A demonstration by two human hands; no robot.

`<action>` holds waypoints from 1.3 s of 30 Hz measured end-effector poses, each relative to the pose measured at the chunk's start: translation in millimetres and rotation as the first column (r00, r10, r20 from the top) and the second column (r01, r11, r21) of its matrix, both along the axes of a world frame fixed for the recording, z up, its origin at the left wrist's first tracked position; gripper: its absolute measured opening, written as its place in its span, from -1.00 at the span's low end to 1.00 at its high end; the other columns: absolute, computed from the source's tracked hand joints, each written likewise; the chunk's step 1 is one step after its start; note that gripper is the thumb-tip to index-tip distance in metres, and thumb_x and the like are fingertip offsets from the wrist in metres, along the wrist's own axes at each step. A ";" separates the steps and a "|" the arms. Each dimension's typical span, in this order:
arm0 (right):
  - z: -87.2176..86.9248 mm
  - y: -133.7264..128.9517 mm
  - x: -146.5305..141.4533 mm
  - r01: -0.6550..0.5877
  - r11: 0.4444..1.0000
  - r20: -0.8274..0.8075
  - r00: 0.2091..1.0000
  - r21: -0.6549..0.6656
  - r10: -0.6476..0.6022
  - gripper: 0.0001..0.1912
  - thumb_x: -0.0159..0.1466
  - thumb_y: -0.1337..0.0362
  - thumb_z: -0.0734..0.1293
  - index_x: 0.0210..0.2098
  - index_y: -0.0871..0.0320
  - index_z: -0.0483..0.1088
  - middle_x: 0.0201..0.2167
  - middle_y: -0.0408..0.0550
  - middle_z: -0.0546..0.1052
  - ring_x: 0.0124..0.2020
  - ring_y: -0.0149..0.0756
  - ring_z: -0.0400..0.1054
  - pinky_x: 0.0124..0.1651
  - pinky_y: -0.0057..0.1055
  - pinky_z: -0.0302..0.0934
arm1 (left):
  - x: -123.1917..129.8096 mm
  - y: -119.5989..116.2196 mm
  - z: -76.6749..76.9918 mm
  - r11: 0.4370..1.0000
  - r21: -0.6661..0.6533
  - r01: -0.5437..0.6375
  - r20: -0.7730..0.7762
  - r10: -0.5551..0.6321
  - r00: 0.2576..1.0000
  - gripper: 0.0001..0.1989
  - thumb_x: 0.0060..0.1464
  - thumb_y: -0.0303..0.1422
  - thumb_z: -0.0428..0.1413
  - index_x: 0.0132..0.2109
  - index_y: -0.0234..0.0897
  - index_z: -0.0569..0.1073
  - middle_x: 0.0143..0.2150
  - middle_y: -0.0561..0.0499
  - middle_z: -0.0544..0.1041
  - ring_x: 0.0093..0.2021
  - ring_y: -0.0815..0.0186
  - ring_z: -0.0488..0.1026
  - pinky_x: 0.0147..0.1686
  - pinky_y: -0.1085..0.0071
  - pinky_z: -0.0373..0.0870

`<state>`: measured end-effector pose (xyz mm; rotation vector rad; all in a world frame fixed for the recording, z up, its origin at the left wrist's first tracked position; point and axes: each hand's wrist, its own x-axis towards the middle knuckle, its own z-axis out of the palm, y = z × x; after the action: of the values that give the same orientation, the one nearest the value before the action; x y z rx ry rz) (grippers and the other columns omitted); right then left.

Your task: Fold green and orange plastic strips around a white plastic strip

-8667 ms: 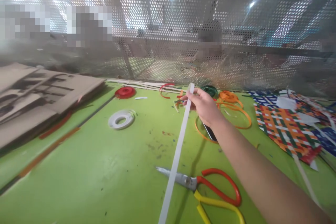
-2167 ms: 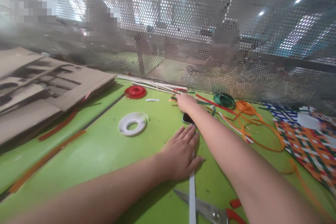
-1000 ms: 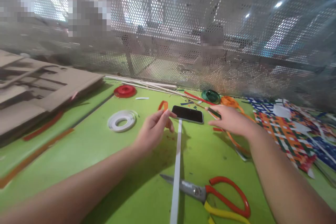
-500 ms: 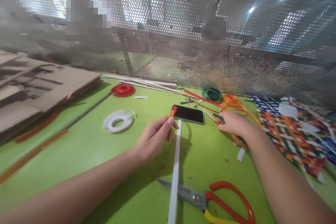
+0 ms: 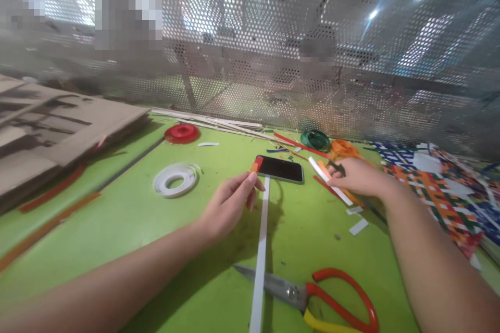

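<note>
My left hand [image 5: 232, 203] pinches a short red-and-orange strip [image 5: 255, 165] between thumb and finger, just left of a phone [image 5: 283, 169] lying screen up. Beneath those fingertips, a long white strip [image 5: 263, 234] runs toward me and crosses over the blades of the scissors [image 5: 289, 291], which have red and yellow handles. On the right, my right hand [image 5: 359, 177] has its fingers closed on a loose bunch of strips: a white strip [image 5: 318, 167], an orange one and a dark green one. A red strip [image 5: 325, 185] lies beside them; the fingertips are partly hidden.
A white roll [image 5: 175, 180] and a red roll [image 5: 182, 133] lie on the left, with cardboard [image 5: 97, 117] beyond. Green [image 5: 314, 140] and orange coils [image 5: 344, 147] sit at the back. Colourful woven strips [image 5: 425, 187] cover the right side. A perforated metal screen [image 5: 250, 62] stands behind.
My right hand has drawn slightly right and nearer, and the strips at its fingers have turned and spread, showing more white and orange. My left hand keeps its pinch almost unmoved.
</note>
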<state>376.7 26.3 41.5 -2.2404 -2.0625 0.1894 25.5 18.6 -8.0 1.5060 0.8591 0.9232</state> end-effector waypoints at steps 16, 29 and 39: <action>-20.7 10.6 -31.5 0.214 0.923 0.270 0.954 -0.320 -0.128 -0.72 0.45 0.05 0.37 -0.10 0.16 0.51 -0.14 -0.01 0.59 -0.21 -0.26 0.50 -0.11 -0.23 0.44 | -1.1 0.8 0.2 0.999 -0.043 -0.019 -0.020 0.018 1.000 -0.55 0.42 0.03 -0.01 -0.15 -0.23 0.54 -0.47 0.10 0.41 -0.41 0.28 0.37 -0.26 0.33 0.25; -7.7 -5.1 -31.9 0.078 0.943 0.086 0.995 -0.324 -0.052 -0.75 0.42 0.09 0.40 -0.24 0.16 0.48 -0.32 -0.14 0.55 -0.36 -0.33 0.43 -0.23 -0.31 0.37 | -0.2 1.0 1.5 0.994 -0.103 -0.026 -0.022 0.024 0.999 -0.54 0.40 0.07 0.00 -0.16 -0.22 0.52 -0.45 0.10 0.43 -0.40 0.28 0.39 -0.30 0.34 0.25; 22.3 -26.4 -97.1 -0.137 0.989 -0.346 0.932 -0.053 0.110 -0.78 0.35 0.02 0.38 -0.19 0.02 0.50 -0.29 -0.13 0.62 -0.32 -0.25 0.48 -0.30 -0.38 0.24 | 5.9 -4.5 3.5 0.991 -0.131 -0.021 -0.001 0.021 1.000 -0.56 0.25 0.10 0.20 -0.18 -0.22 0.49 -0.43 0.09 0.36 -0.45 0.32 0.30 -0.40 0.37 0.26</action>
<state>279.6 0.0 63.8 -1.9436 -2.0312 0.6308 31.5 14.1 -4.5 1.3859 0.9192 0.8662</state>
